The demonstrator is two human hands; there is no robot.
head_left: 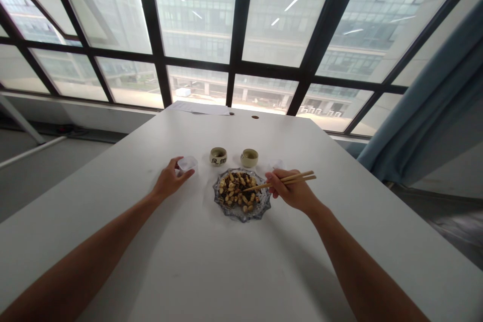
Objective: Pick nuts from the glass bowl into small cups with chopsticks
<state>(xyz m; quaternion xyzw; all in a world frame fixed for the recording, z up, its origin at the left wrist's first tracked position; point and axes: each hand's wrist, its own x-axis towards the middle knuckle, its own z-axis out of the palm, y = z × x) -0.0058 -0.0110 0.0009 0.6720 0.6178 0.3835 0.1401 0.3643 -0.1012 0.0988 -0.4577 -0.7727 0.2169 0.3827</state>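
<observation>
My right hand (289, 188) holds a pair of wooden chopsticks (302, 177), their tips down among the nuts and dark seeds (238, 188) on a scalloped glass plate (242, 217). Peanuts and pistachio-like nuts lie mixed in the pile. Whether the tips pinch a piece is too small to tell. To the left of the plate, my left hand (169, 180) has its thumb and fingers around a small clear plastic container (187, 163) on the table. The inside of the container is hard to make out.
Two small greenish cups (218, 157), one with dark characters, stand just behind the plate; the second cup (249, 158) is on the right. White paper (202, 108) lies at the far edge of the white table (211, 271). Windows rise beyond, and a blue curtain (426, 95) hangs right.
</observation>
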